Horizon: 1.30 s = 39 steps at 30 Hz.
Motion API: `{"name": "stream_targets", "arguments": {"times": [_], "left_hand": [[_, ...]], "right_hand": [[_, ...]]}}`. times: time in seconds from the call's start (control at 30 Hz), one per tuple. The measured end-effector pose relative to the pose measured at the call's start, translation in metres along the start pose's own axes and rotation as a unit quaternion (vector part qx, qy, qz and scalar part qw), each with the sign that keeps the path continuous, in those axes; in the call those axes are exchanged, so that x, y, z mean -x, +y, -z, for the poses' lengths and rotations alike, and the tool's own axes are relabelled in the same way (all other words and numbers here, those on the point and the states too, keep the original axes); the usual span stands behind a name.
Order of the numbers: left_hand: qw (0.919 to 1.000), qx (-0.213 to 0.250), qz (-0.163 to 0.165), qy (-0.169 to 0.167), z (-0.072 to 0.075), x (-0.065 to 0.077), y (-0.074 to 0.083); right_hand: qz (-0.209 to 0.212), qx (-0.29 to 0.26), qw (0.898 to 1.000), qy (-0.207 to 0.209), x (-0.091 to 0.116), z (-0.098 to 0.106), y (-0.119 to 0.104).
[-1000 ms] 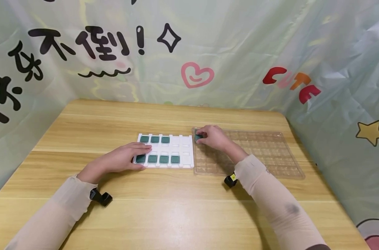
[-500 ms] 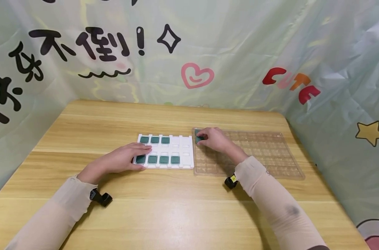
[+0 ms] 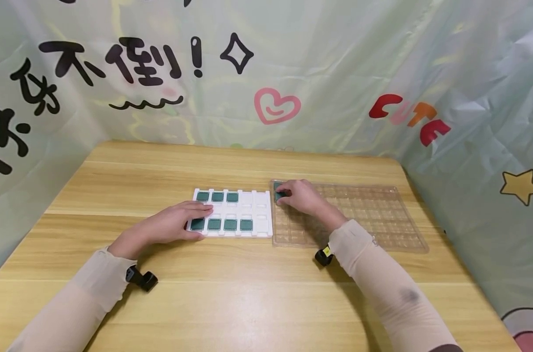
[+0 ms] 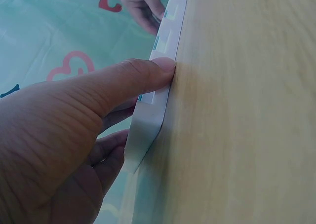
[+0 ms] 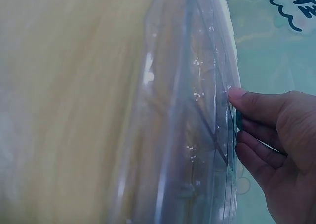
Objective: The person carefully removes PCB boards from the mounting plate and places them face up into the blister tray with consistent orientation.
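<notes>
My left hand (image 3: 174, 222) grips the left end of a white plastic tray (image 3: 262, 212), its thumb (image 4: 160, 71) along the near edge and its fingers reaching over the top. Green square chips (image 3: 218, 196) sit in the tray's far row, and more green chips (image 3: 230, 225) lie in the near row. Over the far left corner of a clear plastic tray (image 3: 358, 215), my right hand (image 3: 301, 194) pinches a green chip (image 3: 277, 194) between thumb and fingers. In the right wrist view the fingers mostly hide that chip.
Both trays lie side by side, nearly touching, on a wooden table (image 3: 248, 303). A printed curtain (image 3: 328, 73) hangs behind and along the sides of the table. Black wrist cameras (image 3: 143, 278) stick out below the sleeves.
My right hand has shifted very slightly towards me at the clear tray's corner, and a little more green shows beside its fingers. The left hand and both trays stay put.
</notes>
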<state>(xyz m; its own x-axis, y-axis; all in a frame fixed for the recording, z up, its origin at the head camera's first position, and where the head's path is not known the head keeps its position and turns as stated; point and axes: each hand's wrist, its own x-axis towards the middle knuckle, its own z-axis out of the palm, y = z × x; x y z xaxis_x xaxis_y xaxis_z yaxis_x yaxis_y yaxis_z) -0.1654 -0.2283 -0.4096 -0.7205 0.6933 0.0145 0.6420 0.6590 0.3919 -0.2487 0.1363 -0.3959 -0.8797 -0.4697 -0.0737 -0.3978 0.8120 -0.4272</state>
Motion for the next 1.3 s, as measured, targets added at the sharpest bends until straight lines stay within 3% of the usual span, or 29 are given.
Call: {"name": "stream_targets", "arguments": {"times": [0.33,0.67,0.97,1.3], "left_hand": [[0.9999,0.002,0.008,-0.007,0.0022,-0.0018,0.0002],[1.0000,-0.003,0.003,-0.003,0.0015,-0.0011,-0.0005],[0.9999,-0.012,-0.007,0.006,0.0011,-0.0007,-0.0010],[1.0000,-0.002,0.005,-0.005,0.0003,-0.0006,-0.0010]], "right_hand": [[-0.022,0.002,1.000,0.003,-0.0048,0.0020,-0.0006],[-0.050,0.005,0.999,-0.022,-0.0052,0.0031,-0.0054],[-0.043,0.009,0.999,-0.024,-0.0073,0.0045,-0.0060],[-0.042,0.015,0.999,-0.030,-0.0056,0.0055,-0.0057]]}}
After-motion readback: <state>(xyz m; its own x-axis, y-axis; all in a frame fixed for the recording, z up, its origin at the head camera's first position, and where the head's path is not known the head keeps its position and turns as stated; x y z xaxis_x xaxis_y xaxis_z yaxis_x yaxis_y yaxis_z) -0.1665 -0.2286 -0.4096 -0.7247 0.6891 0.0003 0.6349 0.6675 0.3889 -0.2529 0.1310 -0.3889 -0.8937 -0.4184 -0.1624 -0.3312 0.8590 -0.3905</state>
